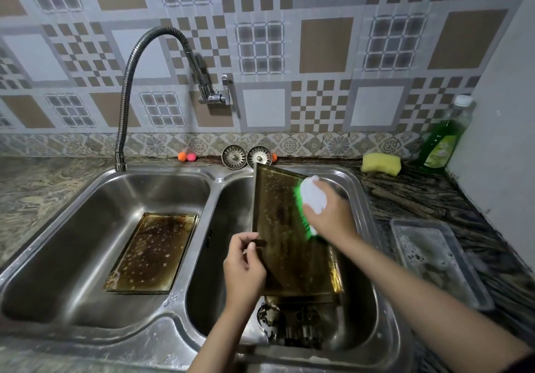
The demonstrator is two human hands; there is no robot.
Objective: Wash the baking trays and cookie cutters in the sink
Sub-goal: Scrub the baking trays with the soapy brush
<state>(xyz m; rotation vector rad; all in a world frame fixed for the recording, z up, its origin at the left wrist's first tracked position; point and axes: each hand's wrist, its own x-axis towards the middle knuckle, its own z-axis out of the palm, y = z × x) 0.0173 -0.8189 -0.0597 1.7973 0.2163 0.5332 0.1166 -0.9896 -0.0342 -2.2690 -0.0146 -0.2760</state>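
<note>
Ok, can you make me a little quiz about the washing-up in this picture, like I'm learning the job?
1. True or false: the right hand holds a scrub brush with green bristles against the tilted baking tray.
2. Which basin holds the other browned baking tray lying flat?
A. the left basin
B. the right basin
C. neither, it is on the counter
3. Fill in: the left hand grips the tilted tray by its ____ edge.

Key
1. True
2. A
3. Left
</note>
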